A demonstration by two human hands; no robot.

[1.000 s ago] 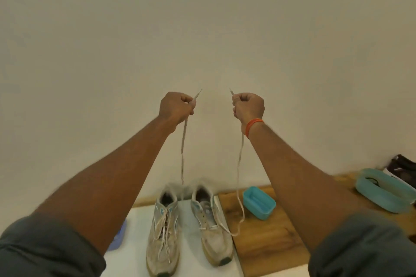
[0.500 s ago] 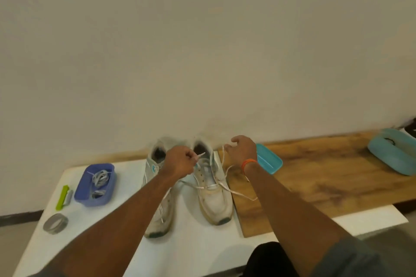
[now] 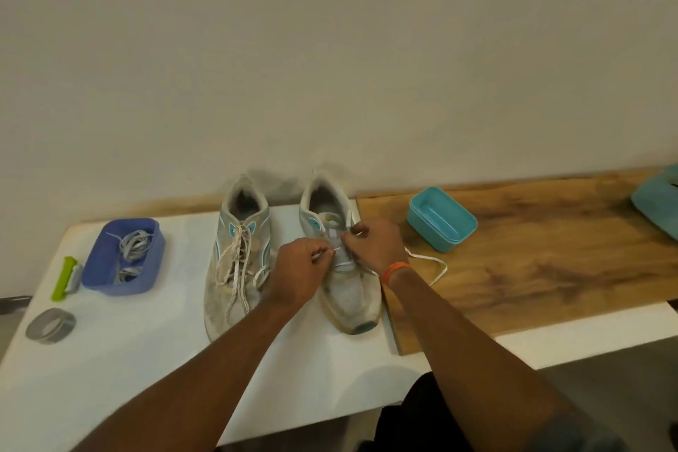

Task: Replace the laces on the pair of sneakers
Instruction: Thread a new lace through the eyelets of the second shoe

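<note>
Head view: both hands have come down from holding the lace ends high overhead a second ago to the right sneaker on the white table. The left hand pinches a lace tip; the right hand pinches the lace at the eyelets, its slack trailing onto the wooden board. Judged: ends evened, threading resumes. The left sneaker sits alongside, laced loosely.

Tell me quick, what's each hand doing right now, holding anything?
Left hand: closed, pinching one end of the lace over the right-side sneaker.
Right hand: closed, pinching the lace at that sneaker's eyelets.
</note>
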